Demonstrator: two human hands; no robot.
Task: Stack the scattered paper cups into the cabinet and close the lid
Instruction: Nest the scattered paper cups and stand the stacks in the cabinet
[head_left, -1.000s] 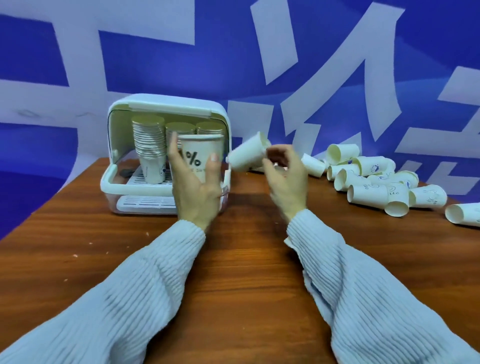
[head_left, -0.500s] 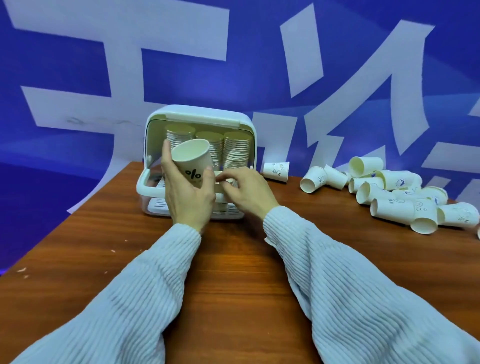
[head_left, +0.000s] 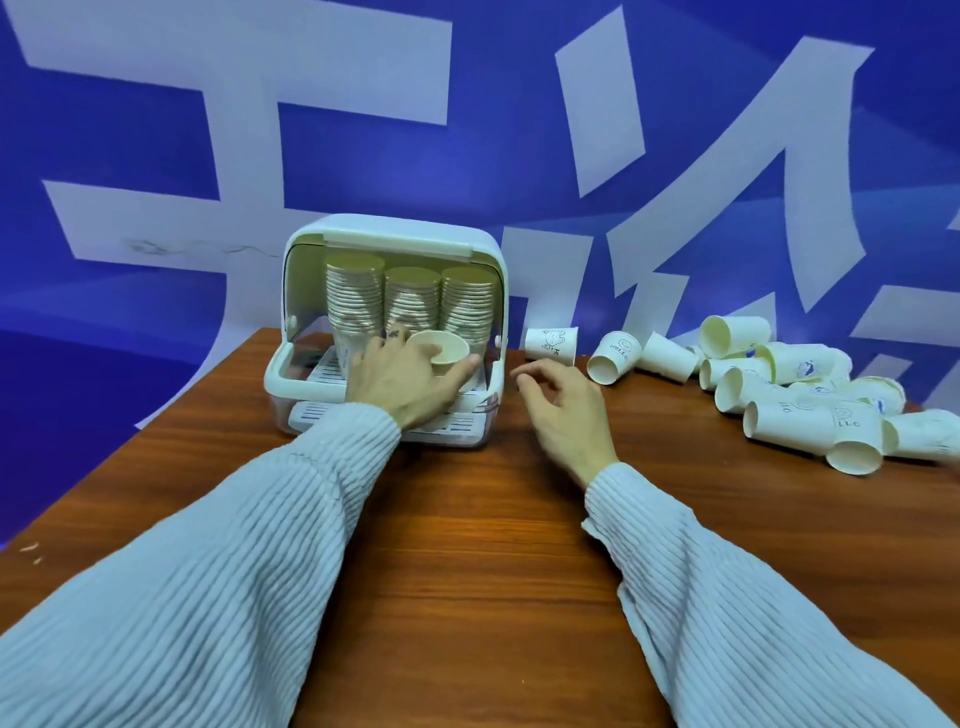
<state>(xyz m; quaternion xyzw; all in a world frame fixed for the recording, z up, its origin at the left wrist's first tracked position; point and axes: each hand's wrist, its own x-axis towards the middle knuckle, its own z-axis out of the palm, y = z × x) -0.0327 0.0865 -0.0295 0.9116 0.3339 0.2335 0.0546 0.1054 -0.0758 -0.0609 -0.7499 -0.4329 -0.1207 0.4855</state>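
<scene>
A white cup cabinet (head_left: 306, 244) stands open at the table's back left, its lid raised. Inside are three tall stacks of upside-down paper cups (head_left: 410, 301). My left hand (head_left: 400, 379) reaches into the cabinet's front and grips a paper cup (head_left: 441, 349) with its mouth facing up, thumb on its right side. Just right of the cabinet, my right hand (head_left: 563, 410) hovers over the table holding nothing, its fingers loosely curled. Scattered paper cups (head_left: 810, 384) lie on their sides to the right. One cup (head_left: 551, 343) stands upside down near the cabinet.
The wooden table (head_left: 493, 545) stretches toward me between my sleeves. A blue wall with large white shapes rises right behind the cabinet and cups. The table's left edge runs diagonally close to the cabinet.
My left hand lowered its cup into the cabinet's front. My right hand let go there and drew back to the right, now holding nothing.
</scene>
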